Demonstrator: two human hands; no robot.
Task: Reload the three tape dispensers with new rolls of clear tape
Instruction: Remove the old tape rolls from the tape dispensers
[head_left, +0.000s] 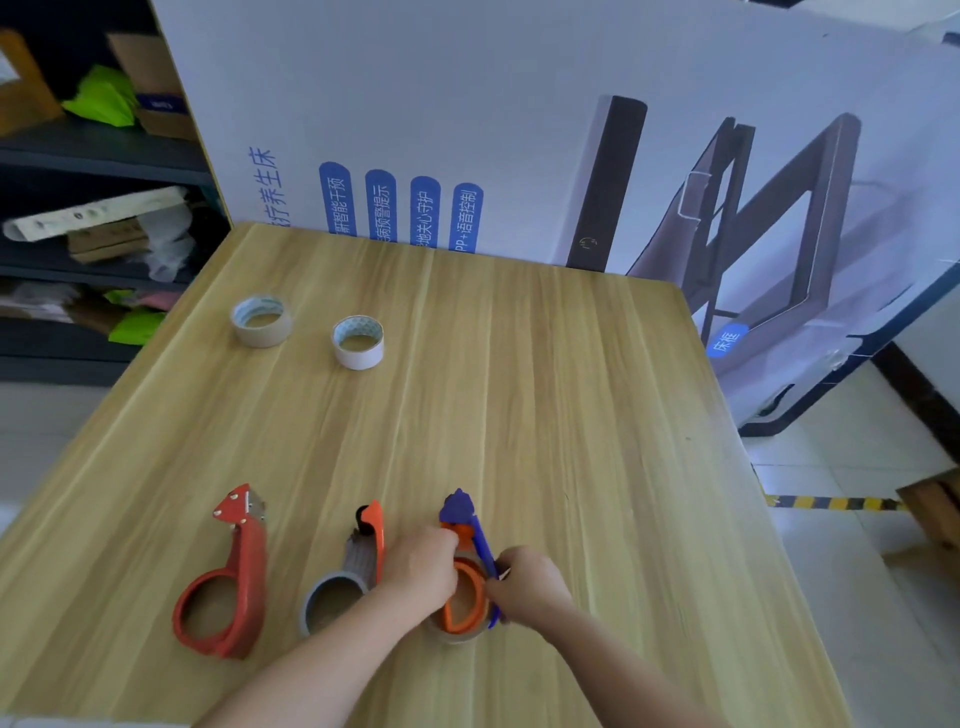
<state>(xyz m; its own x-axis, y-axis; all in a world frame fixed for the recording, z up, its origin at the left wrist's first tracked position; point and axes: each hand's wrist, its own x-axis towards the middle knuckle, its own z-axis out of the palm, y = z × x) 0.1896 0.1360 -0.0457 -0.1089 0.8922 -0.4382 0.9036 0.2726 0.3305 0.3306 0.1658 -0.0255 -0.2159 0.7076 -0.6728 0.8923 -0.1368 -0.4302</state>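
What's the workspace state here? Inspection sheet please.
Surface: wooden table, bare in the middle.
Job's things: red dispenser and grey-orange dispenser lie with no roll; blue-orange dispenser sits over a tape roll; two spare rolls lie at the far left.
Clutter: nothing seen.
Grippers: left hand and right hand both grip the blue-orange dispenser.
Cables: nothing seen.
Surroundings: printed carton behind, shelves to the left.

Two rolls (261, 320) behind three dispensers (358, 577)

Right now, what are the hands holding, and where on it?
Both hands are on the blue dispenser: the left hand on its orange hub side, the right hand at its blue handle edge. The exact finger grip is hidden.
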